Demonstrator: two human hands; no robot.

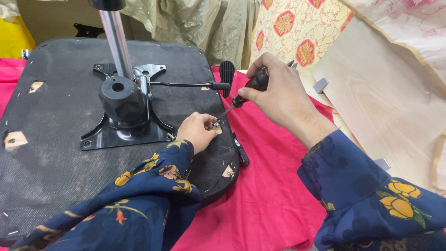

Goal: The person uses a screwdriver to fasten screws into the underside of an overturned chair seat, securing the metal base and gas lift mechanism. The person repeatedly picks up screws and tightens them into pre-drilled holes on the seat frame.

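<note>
An upturned chair seat (55,186), its underside covered in black fabric, lies on a red cloth (269,204) as a person in dark blue floral sleeves works at its right edge. The right hand (278,90) is wrapped closed around the black-and-red handle of a screwdriver (244,95), fingers curled over the grip and thumb pressed along it, the thin shaft angled down and to the left. Its tip meets a small metal screw (216,124) sitting at a cut-out in the fabric near the seat's edge. The left hand (199,131) rests on the seat just beside that spot, fingers bent inward and pinched at the screw, fingertips touching it where the tool's tip lands; the palm lies flat against the fabric.

Bolted to the middle of the seat is a black metal plate (109,135) carrying a black housing and an upright chrome column (117,39). A thin lever (186,84) runs from the housing to the right and ends in a black paddle (226,74) just left of the right hand. A pale wooden board (385,97) leans at the right, with patterned cloth behind.
</note>
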